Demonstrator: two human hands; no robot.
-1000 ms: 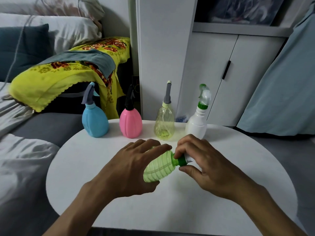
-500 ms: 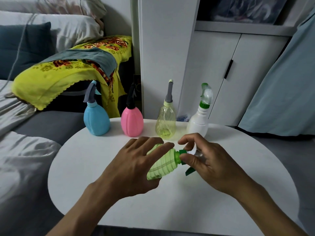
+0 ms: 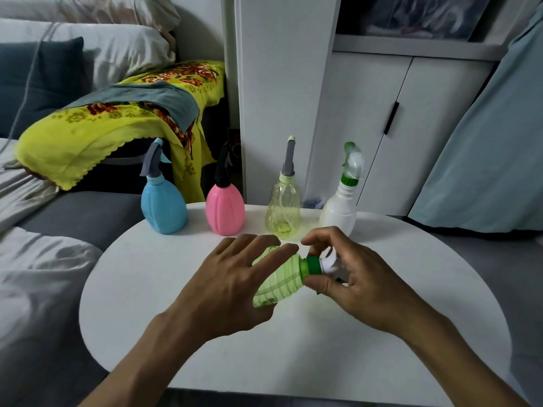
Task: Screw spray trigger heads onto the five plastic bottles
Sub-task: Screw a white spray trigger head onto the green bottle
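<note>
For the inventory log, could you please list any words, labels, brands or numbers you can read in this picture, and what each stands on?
None can be read.
The five bottles, including the green bottle held in both hands, show no label or print.
The dark item behind the pink bottle is too blurred to read.

Home bedrm, pillows (image 3: 117, 51), yellow blanket (image 3: 97, 133), white cupboard (image 3: 382, 127)

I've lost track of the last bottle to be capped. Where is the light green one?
In the head view, the light green bottle is held on its side above the table, between the left hand and right hand.
</note>
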